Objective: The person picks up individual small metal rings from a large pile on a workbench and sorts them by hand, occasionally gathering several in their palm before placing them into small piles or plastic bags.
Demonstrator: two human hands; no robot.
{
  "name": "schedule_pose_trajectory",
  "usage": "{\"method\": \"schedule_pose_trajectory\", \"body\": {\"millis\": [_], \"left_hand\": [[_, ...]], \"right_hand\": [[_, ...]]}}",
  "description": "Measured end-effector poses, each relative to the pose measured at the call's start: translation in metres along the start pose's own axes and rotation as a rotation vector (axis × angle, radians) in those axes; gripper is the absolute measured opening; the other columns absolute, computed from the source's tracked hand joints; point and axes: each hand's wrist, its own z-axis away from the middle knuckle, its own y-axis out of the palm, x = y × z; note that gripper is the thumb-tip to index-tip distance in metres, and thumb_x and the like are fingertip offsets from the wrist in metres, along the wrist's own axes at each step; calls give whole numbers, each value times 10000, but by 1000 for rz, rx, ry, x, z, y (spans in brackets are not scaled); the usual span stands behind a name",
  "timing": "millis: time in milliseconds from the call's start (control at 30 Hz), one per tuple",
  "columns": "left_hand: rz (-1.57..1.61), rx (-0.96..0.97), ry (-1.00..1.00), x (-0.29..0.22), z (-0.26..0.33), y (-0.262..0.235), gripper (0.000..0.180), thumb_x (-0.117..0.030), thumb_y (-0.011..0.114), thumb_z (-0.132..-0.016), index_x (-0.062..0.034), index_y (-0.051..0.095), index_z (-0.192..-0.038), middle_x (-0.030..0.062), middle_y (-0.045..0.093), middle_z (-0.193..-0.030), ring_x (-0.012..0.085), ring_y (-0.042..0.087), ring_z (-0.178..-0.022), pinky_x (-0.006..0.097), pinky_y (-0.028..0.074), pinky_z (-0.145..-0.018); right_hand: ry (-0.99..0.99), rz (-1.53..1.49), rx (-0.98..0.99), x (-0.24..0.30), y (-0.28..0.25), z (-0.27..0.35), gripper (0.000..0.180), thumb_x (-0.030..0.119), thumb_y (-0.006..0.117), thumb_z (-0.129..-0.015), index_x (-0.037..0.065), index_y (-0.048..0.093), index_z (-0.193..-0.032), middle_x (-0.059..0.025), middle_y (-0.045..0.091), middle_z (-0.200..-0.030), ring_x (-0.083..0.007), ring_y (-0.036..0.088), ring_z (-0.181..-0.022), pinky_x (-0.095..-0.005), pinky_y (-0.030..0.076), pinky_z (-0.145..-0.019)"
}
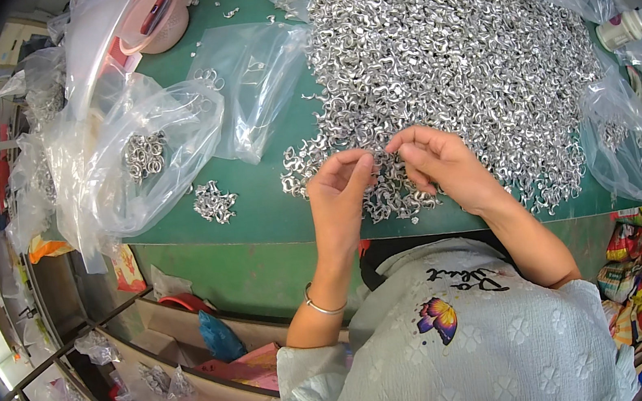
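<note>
In the head view, a broad heap of small curved metal pieces [449, 59] covers much of the green table [274, 219], its near edge spilling under and around the person's hands. The left hand [338, 186] has thumb and forefinger drawn together; the right hand [446, 166] faces it just beside, fingers curled toward the thumb. The fingertips are too small to read, so whether either hand grips a piece cannot be told. To the left, a small cluster [215, 203] of pieces lies apart, near a clear bag [114, 198] holding metal rings [145, 155]. Fine handling here probably calls for light fingertip pinches, steady wrists and both hands kept low, so that a dropped piece stays near.
</note>
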Motion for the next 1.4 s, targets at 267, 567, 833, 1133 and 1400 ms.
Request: {"method": "schedule_pose_trajectory", "body": {"millis": [267,567,833,1133,1400], "left_hand": [[-140,-10,112,-3,1,4,114,-53,586,-833,-1,594,-934,35,616,-817,82,569,-706,216,454,-624],[-1052,-43,641,-2,-33,6,347,3,604,-746,-22,546,-1087,157,500,-1145,345,455,-1068,397,353,-915],[-1236,63,631,4,-32,4,301,-9,598,-757,5,550,-1053,160,478,-1161,348,431,-1102,422,344,-928],[-1196,64,626,5,-31,18,253,13,592,-757,18,562,-1008,159,482,-1149,344,439,-1092,406,354,-926],[-1154,43,548,3,-18,4,298,34,594,-729,14,557,-1024,178,468,-1161,360,430,-1092,405,351,-931]], "right_hand": [[-304,550,-286,-10,-8,-5,85,103,597,-823,19,594,-811,60,468,-618,-5,341,-534,-190,271,-451],[-238,398,-311,20,-49,18,83,118,623,-809,37,619,-794,81,483,-617,10,318,-502,-185,253,-428],[-603,639,-1041,84,-170,73,91,133,627,-793,42,636,-794,80,445,-581,-10,341,-530,-199,271,-452],[-603,1147,-1478,184,-284,15,257,261,645,-763,40,655,-892,-174,623,-720,-334,598,-687,-405,452,-628],[-523,516,-739,128,-171,27,207,188,551,-859,4,610,-935,39,482,-590,-70,402,-521,-224,339,-490]]}}
